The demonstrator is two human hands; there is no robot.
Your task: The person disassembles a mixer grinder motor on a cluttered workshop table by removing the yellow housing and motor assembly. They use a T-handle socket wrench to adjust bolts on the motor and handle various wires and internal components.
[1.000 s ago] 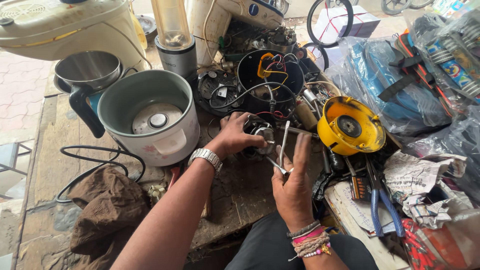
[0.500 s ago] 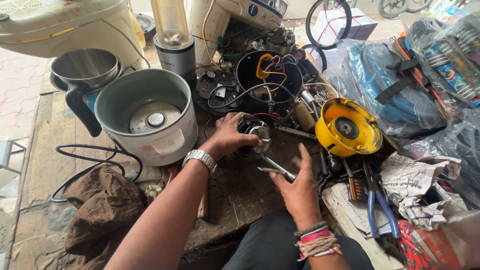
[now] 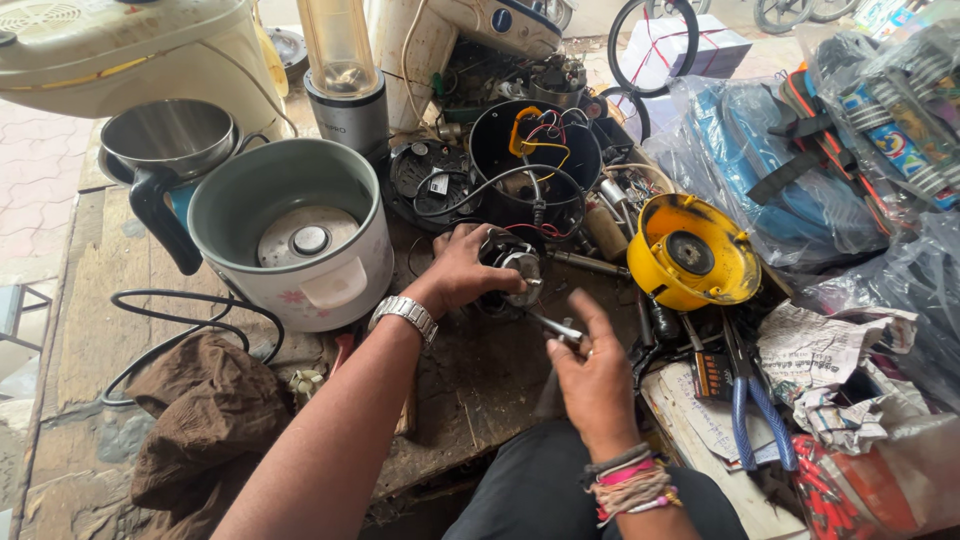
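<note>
My left hand (image 3: 458,272), with a metal watch on its wrist, grips a small electric motor (image 3: 512,268) that rests on the worn wooden bench (image 3: 470,385). My right hand (image 3: 590,372), with thread bracelets at the wrist, holds a thin metal tool (image 3: 550,326) whose tip points at the underside of the motor. The two hands are a few centimetres apart, right below left in the view. The motor's metal face and dark windings show between my left fingers.
A grey rice cooker pot (image 3: 290,228) stands left of my left hand, a yellow round housing (image 3: 692,252) to the right. Behind are a black casing with wires (image 3: 535,160), a blender jar (image 3: 342,80), blue-handled pliers (image 3: 755,400), a brown rag (image 3: 205,410) and plastic bags.
My right hand has dropped lower and turned, bringing the thin metal tool from upright to a flat angle toward the motor. My left hand stays on the motor.
</note>
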